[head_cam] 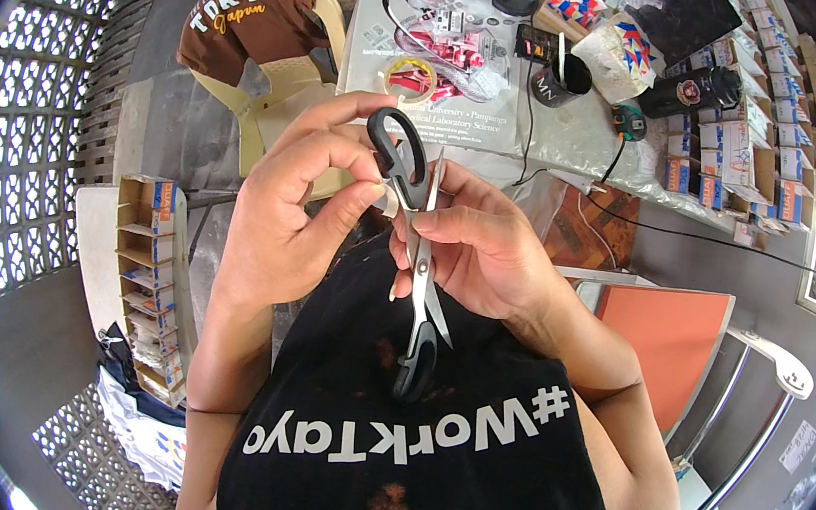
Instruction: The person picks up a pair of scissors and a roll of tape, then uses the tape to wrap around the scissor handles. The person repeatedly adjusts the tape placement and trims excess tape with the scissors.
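Observation:
A pair of scissors (422, 266) with black loop handles is spread very wide in front of my chest, one handle up and the other down. My right hand (488, 245) grips it near the pivot, thumb on the metal. With thumb and index finger, my left hand (297, 204) pinches a small pale strip (388, 201), which looks like tape, against the shank below the upper handle. My other left fingers curl behind that handle. A tape roll (408, 80) lies beyond my hands on a grey printed sheet (435, 118).
Ahead, the covered table (578, 150) bears a black mug (559, 83), a black bottle (691, 92), a tape measure (627, 123) and cables. Cardboard compartments (737, 153) stand at right. A plastic chair (288, 83) with a brown shirt (254, 18) is at left. An orange panel (658, 344) leans at right.

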{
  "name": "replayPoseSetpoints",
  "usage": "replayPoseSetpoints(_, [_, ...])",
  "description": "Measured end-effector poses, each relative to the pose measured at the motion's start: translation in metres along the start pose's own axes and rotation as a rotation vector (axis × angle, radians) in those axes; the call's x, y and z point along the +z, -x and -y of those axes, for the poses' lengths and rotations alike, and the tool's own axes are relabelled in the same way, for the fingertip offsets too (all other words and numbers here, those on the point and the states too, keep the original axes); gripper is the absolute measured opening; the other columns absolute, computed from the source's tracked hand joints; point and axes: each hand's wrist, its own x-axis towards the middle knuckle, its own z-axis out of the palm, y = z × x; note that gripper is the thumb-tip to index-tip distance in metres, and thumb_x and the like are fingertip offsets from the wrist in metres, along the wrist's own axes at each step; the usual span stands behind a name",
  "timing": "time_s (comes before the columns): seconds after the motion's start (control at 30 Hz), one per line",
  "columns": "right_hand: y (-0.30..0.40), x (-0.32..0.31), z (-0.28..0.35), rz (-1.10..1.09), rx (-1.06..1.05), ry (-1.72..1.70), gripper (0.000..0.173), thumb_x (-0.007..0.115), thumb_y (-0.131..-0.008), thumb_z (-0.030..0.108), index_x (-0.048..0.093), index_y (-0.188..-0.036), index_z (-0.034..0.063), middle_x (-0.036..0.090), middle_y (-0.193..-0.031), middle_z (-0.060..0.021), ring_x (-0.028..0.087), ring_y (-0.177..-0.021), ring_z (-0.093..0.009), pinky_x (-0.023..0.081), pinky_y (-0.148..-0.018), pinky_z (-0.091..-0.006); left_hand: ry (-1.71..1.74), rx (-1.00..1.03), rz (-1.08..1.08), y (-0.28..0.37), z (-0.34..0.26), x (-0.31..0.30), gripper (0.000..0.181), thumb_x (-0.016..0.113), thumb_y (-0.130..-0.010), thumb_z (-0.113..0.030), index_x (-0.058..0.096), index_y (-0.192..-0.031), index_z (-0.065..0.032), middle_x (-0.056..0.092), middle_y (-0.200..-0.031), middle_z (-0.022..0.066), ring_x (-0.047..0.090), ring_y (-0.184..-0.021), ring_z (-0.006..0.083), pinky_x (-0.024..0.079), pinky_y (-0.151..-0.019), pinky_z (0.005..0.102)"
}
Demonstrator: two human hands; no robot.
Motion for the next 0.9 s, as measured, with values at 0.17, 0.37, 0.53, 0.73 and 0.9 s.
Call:
replayPoseSetpoints(0.17, [-0.0013,0.0004,0.0006,0.009,-0.01,0.004,0.022,0.057,-0.088,0.001,0.045,-0.106,0.0026,0.06,-0.088,-0.0113,0.065,-0.077,-0.024,0.061,-0.067,-0.0471,-0.021,0.011,-0.002,-0.001,-0.0009,0.0007,0.01,0.068,-0.084,-0.005,0.06,-0.088,-0.0012,0.058,-0.125,0.02,0.061,-0.109,0.0267,0.045,-0.093,0.0346])
replayPoseSetpoints(0.37, [-0.0026,0.0,0.0002,0.01,-0.016,0.01,0.021,0.057,-0.088,0.0,0.045,-0.106,0.0021,0.059,-0.086,-0.0117,0.065,-0.077,-0.024,0.061,-0.067,-0.0474,-0.038,0.025,-0.012,-0.003,-0.0008,0.0004,0.01,0.069,-0.08,0.001,0.061,-0.085,0.0001,0.058,-0.126,0.0193,0.064,-0.103,0.025,0.048,-0.088,0.0326])
replayPoseSetpoints(0.53, [-0.0032,0.0003,0.0014,-0.001,-0.018,0.039,0.021,0.057,-0.088,0.0,0.045,-0.105,0.0018,0.059,-0.086,-0.012,0.065,-0.077,-0.025,0.061,-0.066,-0.0475,-0.08,0.044,0.004,-0.0058,-0.0032,-0.0016,0.011,0.069,-0.078,0.004,0.061,-0.085,0.0007,0.058,-0.127,0.019,0.063,-0.103,0.0252,0.048,-0.088,0.0326])
replayPoseSetpoints(0.73, [-0.004,0.0021,0.0004,0.004,-0.021,0.038,0.021,0.057,-0.088,-0.001,0.045,-0.106,0.0015,0.059,-0.086,-0.0123,0.065,-0.076,-0.024,0.061,-0.065,-0.0474,-0.026,0.035,-0.013,-0.0029,-0.0027,-0.0029,0.01,0.069,-0.079,0.004,0.062,-0.086,0.0012,0.058,-0.128,0.019,0.062,-0.106,0.0269,0.047,-0.089,0.0331])
replayPoseSetpoints(0.9, [-0.004,0.0027,0.0009,0.01,-0.017,0.04,0.022,0.057,-0.088,-0.001,0.046,-0.106,0.0015,0.059,-0.086,-0.0122,0.064,-0.076,-0.024,0.061,-0.066,-0.0473,-0.065,0.033,0.005,-0.0035,-0.0047,-0.0046,0.01,0.069,-0.08,0.002,0.062,-0.086,0.0013,0.058,-0.128,0.0191,0.062,-0.107,0.0274,0.048,-0.09,0.0338])
